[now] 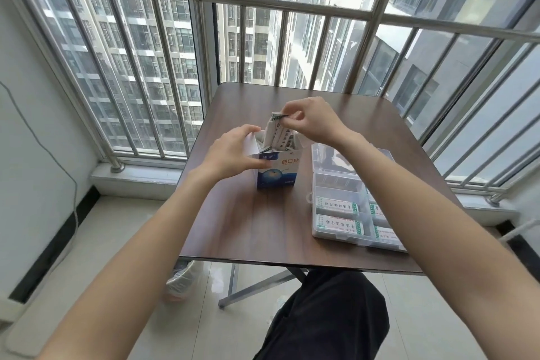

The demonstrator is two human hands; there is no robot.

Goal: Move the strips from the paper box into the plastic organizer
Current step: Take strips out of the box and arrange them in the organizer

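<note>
From the head view, the left hand (pixel 233 152) is gripping the box (pixel 277 169) by its left side and open flap, holding it upright on the table (pixel 263 228). Just above the box mouth, the right hand (pixel 312 123) is pinching the top end of a strip (pixel 276 117) between thumb and fingertips, its other fingers curled. More strips (pixel 282 137) are standing on end inside the box, right under that hand, crowding the one being held.

To the right of the box, beneath the right forearm, the organizer (pixel 350 184) is lying open, its clear lid tipped back toward the window. Strips are already lying flat in its near compartments; the far compartment is hard to make out through the plastic. The forearm is crossing over the organizer's far left corner, hiding part of the lid.

Beyond both hands, railing bars (pixel 263 0) are running across the window, with tower blocks outside. Under the table, near the left elbow, a bin (pixel 182 280) lined with a clear bag is sitting on the tile floor beside the table's metal legs.
</note>
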